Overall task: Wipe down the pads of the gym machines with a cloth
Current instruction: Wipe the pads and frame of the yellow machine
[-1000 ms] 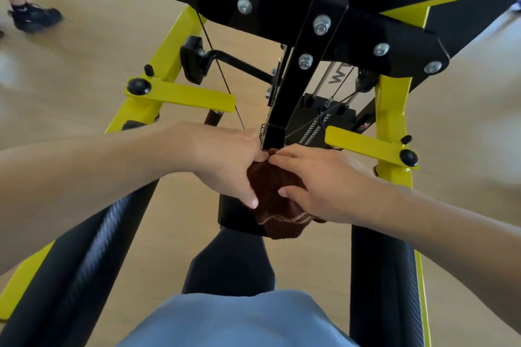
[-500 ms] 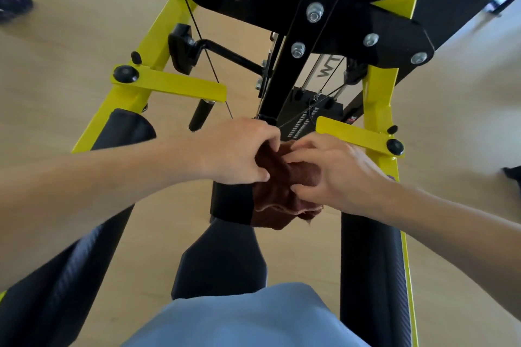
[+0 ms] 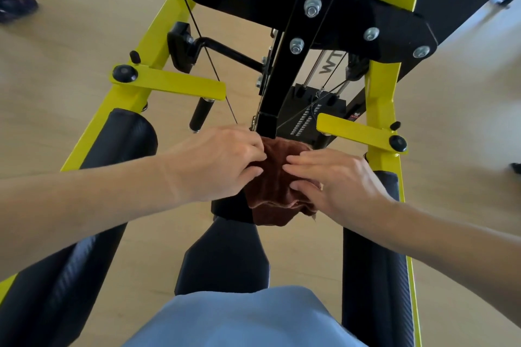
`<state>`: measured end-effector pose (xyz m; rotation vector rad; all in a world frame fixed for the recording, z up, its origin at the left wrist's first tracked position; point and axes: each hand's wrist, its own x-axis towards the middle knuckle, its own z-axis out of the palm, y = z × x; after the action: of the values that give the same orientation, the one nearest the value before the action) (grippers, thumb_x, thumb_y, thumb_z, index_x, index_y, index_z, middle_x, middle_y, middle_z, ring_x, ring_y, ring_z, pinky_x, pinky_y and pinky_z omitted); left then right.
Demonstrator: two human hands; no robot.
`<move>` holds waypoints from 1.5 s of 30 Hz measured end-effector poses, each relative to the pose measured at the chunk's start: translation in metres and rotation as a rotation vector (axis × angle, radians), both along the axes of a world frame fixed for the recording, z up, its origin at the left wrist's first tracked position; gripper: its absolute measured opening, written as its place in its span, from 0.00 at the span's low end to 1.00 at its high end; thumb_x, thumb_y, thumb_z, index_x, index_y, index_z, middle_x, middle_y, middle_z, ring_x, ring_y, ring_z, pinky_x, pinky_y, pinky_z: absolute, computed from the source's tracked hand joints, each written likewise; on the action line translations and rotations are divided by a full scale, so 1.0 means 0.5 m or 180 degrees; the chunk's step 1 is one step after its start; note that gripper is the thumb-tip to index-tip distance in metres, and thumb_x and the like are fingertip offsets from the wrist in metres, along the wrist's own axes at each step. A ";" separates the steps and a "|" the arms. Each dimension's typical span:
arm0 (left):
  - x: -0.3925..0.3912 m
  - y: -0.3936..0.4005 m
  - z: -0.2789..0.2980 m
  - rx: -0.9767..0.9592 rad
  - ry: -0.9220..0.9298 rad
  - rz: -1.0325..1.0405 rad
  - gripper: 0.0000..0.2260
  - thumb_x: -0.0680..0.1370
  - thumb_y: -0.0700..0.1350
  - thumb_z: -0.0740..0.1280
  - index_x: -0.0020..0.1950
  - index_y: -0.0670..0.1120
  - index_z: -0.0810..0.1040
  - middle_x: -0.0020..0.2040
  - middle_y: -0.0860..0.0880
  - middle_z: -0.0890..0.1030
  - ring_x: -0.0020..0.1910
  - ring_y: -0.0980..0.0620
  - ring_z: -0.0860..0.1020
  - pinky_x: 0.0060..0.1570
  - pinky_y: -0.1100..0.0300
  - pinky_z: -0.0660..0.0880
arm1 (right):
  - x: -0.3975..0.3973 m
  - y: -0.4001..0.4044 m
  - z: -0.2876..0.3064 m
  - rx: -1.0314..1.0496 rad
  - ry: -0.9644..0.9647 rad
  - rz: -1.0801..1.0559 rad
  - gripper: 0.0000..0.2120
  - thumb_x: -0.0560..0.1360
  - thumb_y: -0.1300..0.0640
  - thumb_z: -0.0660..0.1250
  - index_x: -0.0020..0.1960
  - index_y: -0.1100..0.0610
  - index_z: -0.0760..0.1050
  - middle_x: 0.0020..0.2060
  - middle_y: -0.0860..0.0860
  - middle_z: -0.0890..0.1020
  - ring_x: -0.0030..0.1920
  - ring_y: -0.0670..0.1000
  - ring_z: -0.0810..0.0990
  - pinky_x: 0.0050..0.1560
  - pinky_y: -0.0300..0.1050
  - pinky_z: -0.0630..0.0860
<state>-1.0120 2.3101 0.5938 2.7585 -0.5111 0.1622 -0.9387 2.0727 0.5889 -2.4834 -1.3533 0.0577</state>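
Observation:
A dark brown cloth (image 3: 275,177) lies bunched over the small black pad (image 3: 229,210) at the foot of the machine's central black post. My left hand (image 3: 218,160) grips the cloth's left side with curled fingers. My right hand (image 3: 335,177) lies on the cloth's right side, fingers fairly straight, thumb against the fabric. Long black arm pads run along both sides: the left arm pad (image 3: 67,270) and the right arm pad (image 3: 375,276). A black seat pad (image 3: 225,256) sits just below the cloth.
The yellow frame (image 3: 169,84) and black bolted plate (image 3: 352,17) rise in front of me, with cables and a weight stack (image 3: 315,118) behind the post. A black handle (image 3: 200,113) hangs at left. A person's shoe (image 3: 17,5) shows at far left on the wooden floor.
Both hands have shifted the cloth slightly upward toward the post and spread it wider. My right hand has flattened more on the fabric. The view has tilted a little downward.

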 end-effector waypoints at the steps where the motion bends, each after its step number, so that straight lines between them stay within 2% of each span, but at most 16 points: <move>1: 0.005 0.000 -0.001 0.0012 0.0018 -0.0013 0.13 0.80 0.50 0.67 0.60 0.47 0.85 0.56 0.52 0.84 0.57 0.53 0.79 0.60 0.56 0.76 | 0.002 0.003 -0.002 0.0030 0.0077 0.0014 0.15 0.73 0.59 0.79 0.59 0.55 0.86 0.57 0.49 0.87 0.62 0.51 0.84 0.63 0.57 0.81; 5: 0.036 -0.001 0.008 0.0014 0.0260 0.0197 0.13 0.80 0.51 0.66 0.58 0.48 0.85 0.55 0.53 0.82 0.56 0.52 0.78 0.60 0.53 0.75 | 0.013 0.031 0.020 -0.0142 0.0400 0.0000 0.15 0.77 0.60 0.75 0.63 0.54 0.84 0.60 0.50 0.85 0.66 0.50 0.80 0.69 0.58 0.76; 8: 0.066 0.007 0.024 -0.0127 0.0760 0.0485 0.10 0.79 0.49 0.68 0.57 0.50 0.85 0.53 0.54 0.83 0.54 0.52 0.80 0.56 0.54 0.77 | 0.037 0.076 0.051 -0.0622 0.0612 -0.0190 0.15 0.81 0.56 0.68 0.67 0.48 0.81 0.64 0.44 0.83 0.69 0.46 0.78 0.72 0.50 0.73; 10: 0.086 0.028 0.023 -0.0470 0.1341 0.0709 0.06 0.79 0.48 0.68 0.51 0.52 0.85 0.45 0.56 0.84 0.47 0.54 0.82 0.50 0.57 0.78 | 0.064 0.107 0.067 -0.0845 0.1060 -0.0336 0.14 0.81 0.55 0.68 0.66 0.45 0.82 0.60 0.40 0.84 0.63 0.43 0.81 0.69 0.45 0.75; 13: 0.107 0.072 0.000 -0.1426 0.2127 0.1094 0.07 0.79 0.50 0.70 0.48 0.51 0.88 0.45 0.56 0.87 0.50 0.55 0.83 0.58 0.57 0.78 | 0.112 0.147 0.074 -0.1042 0.1923 -0.0451 0.14 0.80 0.55 0.70 0.64 0.45 0.83 0.54 0.40 0.86 0.57 0.41 0.83 0.63 0.41 0.76; 15: 0.110 0.092 -0.016 -0.1996 0.2566 0.1257 0.08 0.80 0.49 0.69 0.50 0.49 0.88 0.47 0.55 0.88 0.52 0.57 0.84 0.61 0.59 0.77 | 0.142 0.172 0.068 -0.1204 0.2308 -0.0522 0.13 0.80 0.56 0.71 0.62 0.45 0.84 0.54 0.42 0.87 0.59 0.45 0.82 0.65 0.44 0.74; 18: 0.109 0.117 -0.040 -0.2568 0.2925 0.1337 0.10 0.82 0.43 0.66 0.52 0.42 0.86 0.48 0.49 0.88 0.53 0.53 0.85 0.61 0.56 0.79 | 0.164 0.210 0.047 -0.1230 0.2751 -0.0575 0.12 0.80 0.59 0.70 0.60 0.49 0.85 0.57 0.47 0.86 0.62 0.52 0.82 0.71 0.57 0.74; 20: 0.099 0.137 -0.052 -0.2726 0.3172 0.1408 0.10 0.83 0.42 0.64 0.50 0.42 0.86 0.48 0.47 0.88 0.53 0.49 0.85 0.58 0.56 0.79 | 0.159 0.229 0.030 -0.1063 0.3090 -0.0679 0.10 0.82 0.58 0.68 0.60 0.52 0.85 0.53 0.50 0.88 0.58 0.55 0.85 0.67 0.59 0.77; 22: 0.091 0.153 -0.058 -0.2744 0.3247 0.1370 0.10 0.83 0.42 0.64 0.51 0.43 0.86 0.49 0.46 0.88 0.54 0.48 0.84 0.59 0.54 0.78 | 0.152 0.237 0.025 -0.0933 0.3235 -0.0743 0.10 0.82 0.54 0.68 0.60 0.52 0.85 0.49 0.52 0.89 0.52 0.55 0.88 0.62 0.56 0.81; 26: 0.102 0.133 -0.041 -0.2646 0.2945 0.1165 0.09 0.81 0.44 0.68 0.54 0.45 0.87 0.50 0.49 0.88 0.53 0.53 0.85 0.60 0.55 0.78 | 0.154 0.198 0.068 -0.1345 0.2817 -0.0266 0.13 0.78 0.47 0.73 0.61 0.45 0.85 0.49 0.43 0.89 0.51 0.45 0.87 0.62 0.42 0.78; 30: 0.129 0.080 -0.019 -0.1943 0.2564 0.0908 0.06 0.79 0.52 0.71 0.51 0.56 0.88 0.47 0.61 0.87 0.50 0.63 0.82 0.58 0.64 0.75 | 0.155 0.139 0.082 -0.1345 0.2560 -0.0359 0.12 0.72 0.49 0.79 0.51 0.36 0.84 0.46 0.37 0.87 0.52 0.38 0.85 0.62 0.39 0.76; 32: 0.131 0.079 -0.027 -0.1842 0.2459 0.0900 0.06 0.78 0.53 0.71 0.50 0.57 0.88 0.46 0.62 0.86 0.50 0.64 0.82 0.61 0.62 0.75 | 0.140 0.129 0.065 -0.1075 0.2232 -0.0432 0.13 0.69 0.47 0.80 0.52 0.36 0.84 0.44 0.33 0.86 0.51 0.35 0.84 0.59 0.39 0.79; 35: 0.108 0.106 -0.058 -0.2343 0.2418 0.1004 0.06 0.78 0.51 0.72 0.51 0.54 0.88 0.46 0.57 0.88 0.52 0.57 0.84 0.63 0.56 0.78 | 0.114 0.141 0.043 -0.0625 0.2074 -0.0534 0.18 0.68 0.47 0.81 0.57 0.41 0.85 0.48 0.36 0.87 0.52 0.37 0.85 0.61 0.48 0.81; 39: 0.055 0.131 -0.086 -0.3290 0.2252 0.1227 0.07 0.79 0.41 0.70 0.55 0.44 0.86 0.47 0.49 0.88 0.48 0.57 0.85 0.50 0.67 0.80 | 0.101 0.195 0.043 -0.0744 0.1755 -0.0353 0.22 0.69 0.41 0.78 0.62 0.42 0.84 0.50 0.39 0.87 0.51 0.38 0.85 0.60 0.50 0.81; 42: 0.006 0.144 -0.099 -0.2894 0.1881 0.1704 0.06 0.78 0.46 0.72 0.52 0.49 0.88 0.44 0.55 0.88 0.42 0.62 0.82 0.44 0.70 0.78 | 0.084 0.260 0.057 -0.1048 0.1566 0.0020 0.19 0.71 0.39 0.75 0.61 0.41 0.84 0.48 0.39 0.88 0.49 0.41 0.85 0.56 0.50 0.82; 45: -0.044 0.132 -0.136 -0.2565 0.1866 0.2071 0.05 0.77 0.49 0.72 0.48 0.52 0.89 0.44 0.49 0.87 0.40 0.58 0.79 0.47 0.54 0.81 | 0.059 0.336 0.068 -0.1846 0.0876 0.0583 0.12 0.77 0.40 0.71 0.57 0.41 0.86 0.45 0.41 0.88 0.46 0.46 0.83 0.49 0.49 0.81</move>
<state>-1.0342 2.3760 0.5260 1.9284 0.5126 -0.2417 -0.9091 2.2407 0.6229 -2.6348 -1.6020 0.9161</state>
